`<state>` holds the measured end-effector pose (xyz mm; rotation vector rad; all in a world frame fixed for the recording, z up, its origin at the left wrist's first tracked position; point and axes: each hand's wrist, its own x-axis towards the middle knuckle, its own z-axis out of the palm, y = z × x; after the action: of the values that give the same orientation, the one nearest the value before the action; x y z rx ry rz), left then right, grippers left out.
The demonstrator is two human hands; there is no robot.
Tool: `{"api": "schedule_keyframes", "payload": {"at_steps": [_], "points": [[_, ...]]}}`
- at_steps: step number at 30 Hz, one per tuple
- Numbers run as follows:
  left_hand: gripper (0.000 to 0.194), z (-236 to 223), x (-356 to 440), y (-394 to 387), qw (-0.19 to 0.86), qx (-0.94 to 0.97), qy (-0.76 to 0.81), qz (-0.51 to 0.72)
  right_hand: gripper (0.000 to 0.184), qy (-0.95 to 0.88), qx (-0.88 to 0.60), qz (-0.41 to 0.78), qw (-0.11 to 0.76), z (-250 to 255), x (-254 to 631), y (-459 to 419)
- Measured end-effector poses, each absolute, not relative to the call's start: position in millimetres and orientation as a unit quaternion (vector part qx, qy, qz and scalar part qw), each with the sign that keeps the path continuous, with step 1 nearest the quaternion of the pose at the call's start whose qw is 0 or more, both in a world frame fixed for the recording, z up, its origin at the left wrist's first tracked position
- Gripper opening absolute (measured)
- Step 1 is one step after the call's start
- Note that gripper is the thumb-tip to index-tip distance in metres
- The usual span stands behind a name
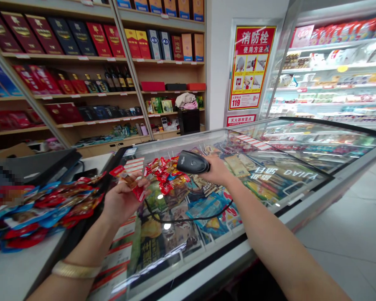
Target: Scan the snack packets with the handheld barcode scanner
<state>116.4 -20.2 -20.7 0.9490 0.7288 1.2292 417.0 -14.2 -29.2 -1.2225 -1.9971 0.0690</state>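
Scanner [191, 162] partly hidden by right hand [217, 169], packet pile [47, 213] cropped left

A broad, pale-gold bracelet [77, 270] rings a person's left forearm [95, 238] partway up from the wrist, its band smooth-edged and faintly shiny (any finer pattern is lost to blur). The left hand [122, 202] is bare to the fingertips, as is the right hand [217, 169], and the right forearm [263, 217] runs uncovered to the lower edge of view.
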Motion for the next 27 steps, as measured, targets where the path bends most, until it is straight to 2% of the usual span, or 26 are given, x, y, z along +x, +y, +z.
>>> {"api": "schedule_keyframes", "payload": {"at_steps": [3, 9, 13, 19, 27], "points": [[0.035, -16.2, 120.7, -28.1, 0.715, 0.377, 0.271, 0.524, 0.019, -0.806, -0.426, 0.081, 0.403, -24.0, 408.4, -22.7], [0.038, -18.9, 127.4, -31.7, 0.728, 0.417, 0.247, 0.485, 0.028, -0.821, -0.362, 0.156, 0.413, -15.7, 394.5, -35.5], [0.036, -20.7, 129.9, -32.1, 0.724, 0.426, 0.256, 0.478, 0.03, -0.828, -0.335, 0.168, 0.417, -13.9, 393.8, -37.1], [0.033, -23.1, 131.0, -32.7, 0.709, 0.442, 0.289, 0.467, 0.02, -0.829, -0.35, 0.175, 0.4, -17.3, 394.1, -36.5], [0.03, -18.2, 126.3, -32.3, 0.676, 0.462, 0.318, 0.479, 0.026, -0.814, -0.369, 0.168, 0.416, -19.9, 395.5, -33.4]]}}
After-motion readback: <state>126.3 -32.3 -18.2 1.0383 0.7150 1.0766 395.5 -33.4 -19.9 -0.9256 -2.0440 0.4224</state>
